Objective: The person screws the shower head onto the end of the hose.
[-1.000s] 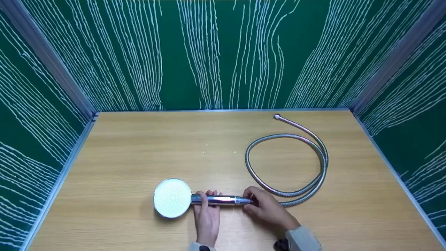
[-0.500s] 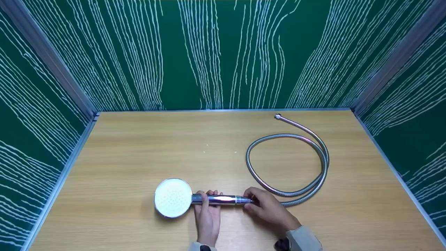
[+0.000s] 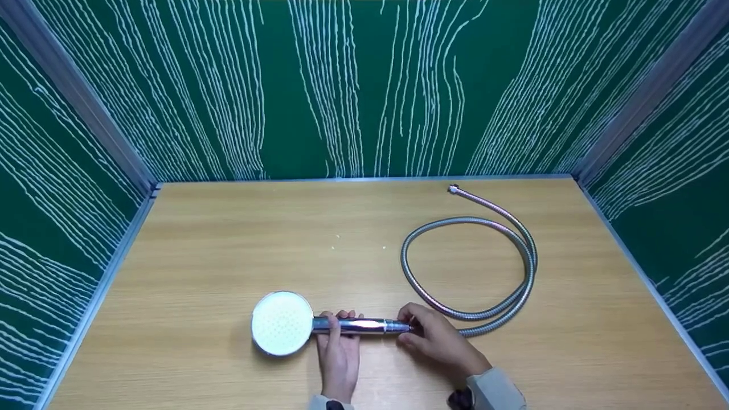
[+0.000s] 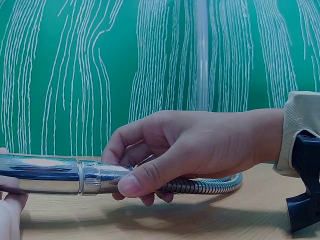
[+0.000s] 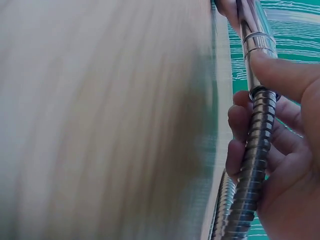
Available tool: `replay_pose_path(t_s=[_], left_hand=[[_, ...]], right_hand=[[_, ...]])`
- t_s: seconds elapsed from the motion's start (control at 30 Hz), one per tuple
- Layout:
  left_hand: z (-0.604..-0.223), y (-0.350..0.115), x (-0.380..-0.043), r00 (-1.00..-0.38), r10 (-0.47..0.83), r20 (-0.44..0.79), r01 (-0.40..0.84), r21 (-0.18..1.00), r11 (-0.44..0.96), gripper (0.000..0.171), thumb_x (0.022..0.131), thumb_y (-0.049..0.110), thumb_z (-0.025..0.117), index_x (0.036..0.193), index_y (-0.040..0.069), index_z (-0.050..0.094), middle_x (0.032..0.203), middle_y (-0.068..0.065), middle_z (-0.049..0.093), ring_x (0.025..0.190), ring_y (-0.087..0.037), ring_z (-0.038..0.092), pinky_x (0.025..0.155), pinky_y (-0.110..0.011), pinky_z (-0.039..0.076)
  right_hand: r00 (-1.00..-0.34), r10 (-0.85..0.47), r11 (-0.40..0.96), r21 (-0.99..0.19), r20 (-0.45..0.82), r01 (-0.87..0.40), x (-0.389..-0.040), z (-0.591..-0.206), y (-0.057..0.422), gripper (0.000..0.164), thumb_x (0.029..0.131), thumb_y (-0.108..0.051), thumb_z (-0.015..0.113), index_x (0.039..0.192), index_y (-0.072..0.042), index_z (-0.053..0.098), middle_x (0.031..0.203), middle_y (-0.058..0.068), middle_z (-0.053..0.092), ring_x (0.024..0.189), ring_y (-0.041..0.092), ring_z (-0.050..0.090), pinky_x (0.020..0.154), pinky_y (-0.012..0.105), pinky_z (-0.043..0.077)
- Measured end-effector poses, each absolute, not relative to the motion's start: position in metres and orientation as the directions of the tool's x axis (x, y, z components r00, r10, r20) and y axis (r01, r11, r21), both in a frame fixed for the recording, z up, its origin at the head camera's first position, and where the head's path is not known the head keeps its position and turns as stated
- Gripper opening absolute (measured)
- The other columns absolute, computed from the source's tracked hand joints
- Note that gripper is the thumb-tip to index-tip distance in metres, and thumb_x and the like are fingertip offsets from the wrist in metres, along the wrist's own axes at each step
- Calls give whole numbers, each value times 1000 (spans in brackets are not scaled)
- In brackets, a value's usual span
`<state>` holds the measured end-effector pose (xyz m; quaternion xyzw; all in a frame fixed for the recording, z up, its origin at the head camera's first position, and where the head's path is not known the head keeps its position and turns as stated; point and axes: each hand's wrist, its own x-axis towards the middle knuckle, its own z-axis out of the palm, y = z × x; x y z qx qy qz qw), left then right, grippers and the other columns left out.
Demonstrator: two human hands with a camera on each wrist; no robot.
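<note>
A chrome shower head (image 3: pixel 282 323) with a round white spray face lies across the front of the table, face up. My left hand (image 3: pixel 340 356) holds its handle (image 3: pixel 367 326), thumb on top and fingers beneath. At the handle's right end, my right hand (image 3: pixel 435 339) pinches the smooth tapered connector (image 4: pixel 112 176) between thumb and fingers. A ribbed metal shower hose (image 5: pixel 257 150) runs from that connector through the right palm. In the right wrist view connector and hose meet end to end; how tightly they are joined I cannot tell.
The hose loops (image 3: pixel 405 256) on the right of the wooden table (image 3: pixel 216 239), its free end with a metal nut (image 3: pixel 453 189) near the back edge. Several tiny white specks dot the middle. Green walls (image 3: pixel 398 85) with white streaks enclose the back and sides.
</note>
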<state>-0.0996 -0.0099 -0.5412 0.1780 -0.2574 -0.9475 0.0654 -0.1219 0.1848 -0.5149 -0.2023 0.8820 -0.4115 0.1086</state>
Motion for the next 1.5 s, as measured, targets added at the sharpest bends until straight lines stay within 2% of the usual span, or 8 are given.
replay_pose_path(t_s=[0.27,0.53,0.73,0.97,1.07,1.3,1.5], left_hand=[[-542,-10,-100,-926,-216,-309,30,510,-860,10,99,24,45,104,16,39,102,-5,49,102,-21,49,106,-45,37],[-544,-10,-99,-948,-199,-247,43,520,-853,8,100,24,44,103,18,39,100,-3,47,99,-19,49,102,-42,40],[-542,-10,-101,-933,-212,-291,36,509,-860,7,100,23,43,102,17,41,100,-4,48,99,-20,50,103,-43,40],[-541,-10,-100,-930,-215,-297,36,510,-860,8,100,23,43,104,16,40,101,-5,48,101,-21,50,106,-45,37],[-542,-10,-100,-932,-212,-295,34,510,-860,9,100,23,43,104,16,40,101,-5,49,100,-20,51,105,-44,39],[-542,-10,-100,-942,-199,-271,36,509,-860,10,100,23,44,104,15,39,101,-4,49,101,-20,50,104,-43,39],[-543,-11,-100,-938,-213,-274,38,531,-847,11,100,25,42,104,15,39,102,-5,48,102,-21,49,104,-43,39]], right_hand=[[-884,-467,555,-768,28,-318,-122,-517,186,16,88,-19,68,100,-18,57,92,-8,58,83,6,51,72,22,45],[-880,-471,546,-761,67,-351,-122,-517,186,14,89,-18,67,100,-16,58,90,-8,59,81,5,51,70,21,44],[-882,-469,560,-762,32,-325,-122,-517,186,14,90,-22,65,101,-17,59,90,-8,59,81,5,51,70,21,44],[-885,-462,590,-765,-57,-258,-123,-513,186,32,87,-23,69,114,-15,54,104,-2,60,96,15,59,84,32,51],[-886,-461,586,-767,-49,-262,-124,-512,186,36,85,-20,71,115,-15,52,105,-2,60,99,17,59,87,35,51],[-889,-458,569,-771,-10,-285,-123,-514,187,24,86,-16,70,105,-20,55,101,-9,58,92,10,54,80,25,48],[-881,-471,551,-768,39,-328,-122,-517,186,19,88,-17,68,103,-19,58,98,-9,59,87,8,53,76,23,47]])
